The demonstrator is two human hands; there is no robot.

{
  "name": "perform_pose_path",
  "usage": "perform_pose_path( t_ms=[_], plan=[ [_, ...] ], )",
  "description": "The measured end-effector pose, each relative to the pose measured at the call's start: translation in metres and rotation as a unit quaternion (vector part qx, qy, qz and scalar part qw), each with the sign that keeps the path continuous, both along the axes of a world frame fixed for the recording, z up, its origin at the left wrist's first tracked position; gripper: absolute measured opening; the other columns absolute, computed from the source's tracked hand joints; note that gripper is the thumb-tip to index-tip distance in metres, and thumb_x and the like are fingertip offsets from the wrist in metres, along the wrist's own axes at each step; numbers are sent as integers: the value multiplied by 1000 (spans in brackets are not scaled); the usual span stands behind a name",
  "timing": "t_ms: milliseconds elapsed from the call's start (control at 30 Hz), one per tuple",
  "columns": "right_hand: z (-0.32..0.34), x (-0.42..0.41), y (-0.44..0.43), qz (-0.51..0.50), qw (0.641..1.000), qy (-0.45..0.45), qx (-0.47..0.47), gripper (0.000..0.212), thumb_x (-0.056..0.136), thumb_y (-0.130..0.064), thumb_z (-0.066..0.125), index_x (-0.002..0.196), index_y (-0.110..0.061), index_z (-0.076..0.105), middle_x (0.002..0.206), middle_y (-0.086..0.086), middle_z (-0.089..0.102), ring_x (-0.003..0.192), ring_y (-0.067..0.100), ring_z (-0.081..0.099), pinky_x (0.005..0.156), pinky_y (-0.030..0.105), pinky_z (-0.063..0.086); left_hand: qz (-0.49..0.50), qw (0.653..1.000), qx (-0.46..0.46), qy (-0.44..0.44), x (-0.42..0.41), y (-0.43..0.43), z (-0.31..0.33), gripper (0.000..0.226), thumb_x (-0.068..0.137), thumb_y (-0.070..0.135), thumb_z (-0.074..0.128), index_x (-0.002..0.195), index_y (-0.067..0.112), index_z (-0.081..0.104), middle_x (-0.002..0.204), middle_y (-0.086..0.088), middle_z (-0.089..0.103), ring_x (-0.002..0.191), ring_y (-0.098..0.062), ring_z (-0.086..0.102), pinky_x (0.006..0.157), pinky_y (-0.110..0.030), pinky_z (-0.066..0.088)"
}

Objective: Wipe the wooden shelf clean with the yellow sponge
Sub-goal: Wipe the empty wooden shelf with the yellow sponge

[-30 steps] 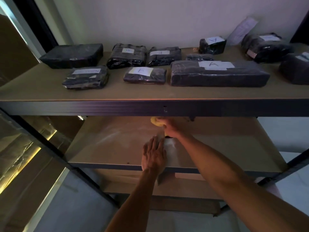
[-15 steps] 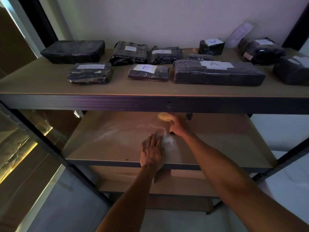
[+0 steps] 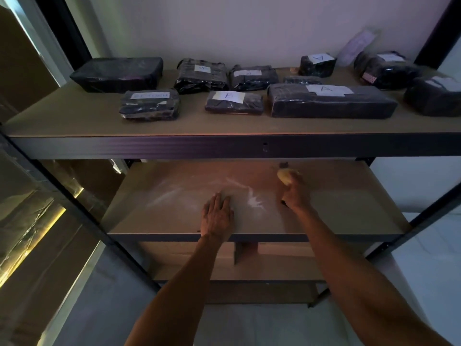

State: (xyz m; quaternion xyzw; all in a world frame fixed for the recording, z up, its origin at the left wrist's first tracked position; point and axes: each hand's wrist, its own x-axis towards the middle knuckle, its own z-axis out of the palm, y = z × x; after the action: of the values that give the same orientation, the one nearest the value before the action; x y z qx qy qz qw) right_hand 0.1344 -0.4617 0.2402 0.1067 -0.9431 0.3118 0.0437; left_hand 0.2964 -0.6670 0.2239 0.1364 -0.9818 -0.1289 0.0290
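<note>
While the left hand is laid flat with fingers spread near the front edge of the wooden shelf, the yellow sponge is gripped in the right hand, roughly 2 o'clock from it. White smears are seen between the hands.

Quick headcount, fwiw. Dark wrapped packages on the top shelf board: I get ten, though the small flat one at the back is half hidden behind the long one, so it's easy to miss. Eight of the ten show a white paper label on top. One pale plastic bag leaning against the wall. Shelf boards: three in view, counting the top one, the wooden shelf in the middle and a lower board under it. One yellow sponge. Two bare hands, left hand and right hand.
</note>
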Motion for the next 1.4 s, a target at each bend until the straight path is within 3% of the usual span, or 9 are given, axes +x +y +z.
perform_pose_path(
  t_ms=[300, 500, 667, 833, 900, 1000, 1200, 1333, 1400],
  plan=[
    [3, 82, -77, 94, 994, 11, -49, 43, 90, -9, 55, 133, -11, 53, 133, 12, 56, 118, 31, 54, 101, 38, 43, -26, 1000, -12, 0, 7, -42, -3, 53, 106, 39, 26, 156, 22, 23, 166, -7, 14, 153, -24, 13, 124, -40, 9],
    [2, 69, -5, -132, 990, -35, -31, 41, 92, -7, 50, 133, -4, 48, 134, 20, 52, 122, 36, 49, 101, 39, 40, -33, 999, -24, -6, 5, -68, -5, 53, 106, 41, 22, 157, 24, 22, 166, -5, 12, 154, -23, 9, 124, -40, 9],
    [-6, 110, -101, -61, 998, -7, -9, 40, 91, -16, 51, 128, -4, 49, 122, 21, 58, 108, 37, 57, 88, 41, 47, -42, 999, -25, -3, 3, -69, -5, 54, 106, 40, 24, 156, 23, 24, 166, -5, 12, 154, -23, 9, 123, -41, 10],
    [-1, 108, -101, -56, 997, -24, -41, 49, 87, -19, 52, 134, -5, 46, 133, 21, 51, 120, 38, 50, 101, 44, 43, -54, 998, -21, -5, 1, -78, -6, 53, 106, 41, 22, 156, 23, 22, 167, -4, 9, 154, -23, 8, 124, -41, 9],
    [-16, 97, -70, -139, 990, -10, -4, 49, 92, -21, 46, 137, -1, 43, 140, 23, 45, 127, 40, 44, 106, 45, 40, -52, 998, -20, -4, 3, -82, -8, 53, 106, 40, 22, 156, 23, 22, 167, -5, 8, 154, -23, 8, 124, -40, 9],
    [-29, 101, -77, -119, 988, -2, 100, 52, 93, -21, 46, 140, 0, 40, 150, 22, 35, 140, 38, 30, 116, 43, 28, -53, 998, -12, -5, 3, -83, -9, 53, 106, 40, 22, 156, 24, 22, 168, -5, 7, 154, -23, 6, 124, -41, 9],
    [-17, 132, -175, -25, 999, -7, -25, 50, 92, -14, 51, 140, -6, 38, 138, 19, 47, 127, 36, 47, 105, 42, 41, -54, 998, -28, -25, 7, -91, -5, 57, 105, 40, 21, 159, 22, 17, 168, -6, 2, 155, -21, 0, 124, -40, 7],
    [-15, 118, -120, -133, 989, 1, -57, 43, 94, -13, 48, 135, -1, 42, 137, 21, 46, 124, 35, 47, 100, 31, 38, -36, 999, -21, -10, 16, -106, -7, 55, 105, 42, 20, 157, 24, 21, 168, -4, 8, 154, -22, 6, 124, -42, 11],
    [-18, 122, -102, -164, 986, 10, -16, 46, 95, -15, 47, 136, 3, 40, 143, 23, 41, 131, 39, 39, 105, 40, 36, -32, 999, -19, -11, 16, -107, -10, 55, 105, 42, 19, 157, 25, 22, 167, -4, 10, 154, -22, 6, 124, -43, 11]
  ],
)
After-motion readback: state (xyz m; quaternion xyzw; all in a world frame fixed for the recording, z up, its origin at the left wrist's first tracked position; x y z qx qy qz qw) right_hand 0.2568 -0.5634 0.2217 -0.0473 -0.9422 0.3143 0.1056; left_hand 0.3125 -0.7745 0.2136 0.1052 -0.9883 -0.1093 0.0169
